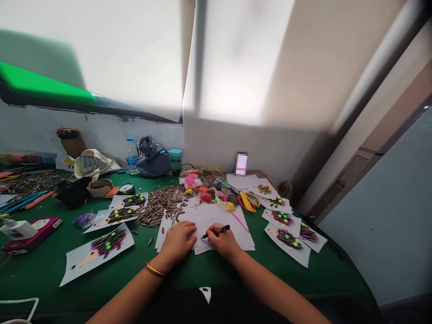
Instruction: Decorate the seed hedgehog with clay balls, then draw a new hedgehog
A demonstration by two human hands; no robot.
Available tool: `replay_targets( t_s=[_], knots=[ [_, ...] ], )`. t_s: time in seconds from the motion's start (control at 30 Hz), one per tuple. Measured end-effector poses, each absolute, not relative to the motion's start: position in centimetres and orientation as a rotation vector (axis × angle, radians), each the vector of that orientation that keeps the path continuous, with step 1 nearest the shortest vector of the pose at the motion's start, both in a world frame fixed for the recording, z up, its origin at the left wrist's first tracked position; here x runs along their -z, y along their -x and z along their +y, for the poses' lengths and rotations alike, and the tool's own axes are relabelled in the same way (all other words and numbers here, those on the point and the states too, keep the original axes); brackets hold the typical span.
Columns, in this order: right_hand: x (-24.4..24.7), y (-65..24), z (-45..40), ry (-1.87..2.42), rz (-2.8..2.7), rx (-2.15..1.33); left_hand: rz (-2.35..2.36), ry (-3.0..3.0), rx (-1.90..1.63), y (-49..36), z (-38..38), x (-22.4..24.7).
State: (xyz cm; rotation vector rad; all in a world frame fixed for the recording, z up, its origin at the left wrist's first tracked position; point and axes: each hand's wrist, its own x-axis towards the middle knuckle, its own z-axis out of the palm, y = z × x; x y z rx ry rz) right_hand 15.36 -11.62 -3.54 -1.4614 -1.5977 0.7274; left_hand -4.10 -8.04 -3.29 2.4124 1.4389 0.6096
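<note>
Gripping a slim black marker [218, 231] in curled fingers, the right hand [223, 241] brings its tip to a smooth white paper sheet [219, 217], held by the flat, open left hand [177, 241]; striped sunflower seeds [158, 207] heap left and far on a green mat [43, 274].

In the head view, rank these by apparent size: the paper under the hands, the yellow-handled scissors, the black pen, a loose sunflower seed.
1. White paper
2. Yellow-handled scissors and black pen: they look alike, so unranked
3. Loose sunflower seed
</note>
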Motion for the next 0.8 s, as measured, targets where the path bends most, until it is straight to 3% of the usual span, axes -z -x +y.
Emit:
replay_targets(
  t_s=[0.8],
  knots=[
    [4.02,-15.83,-10.81,1.469,-1.591,-0.588,1.443,-2.385,-0.575,4.12,-7.99,3.08]
  ],
)
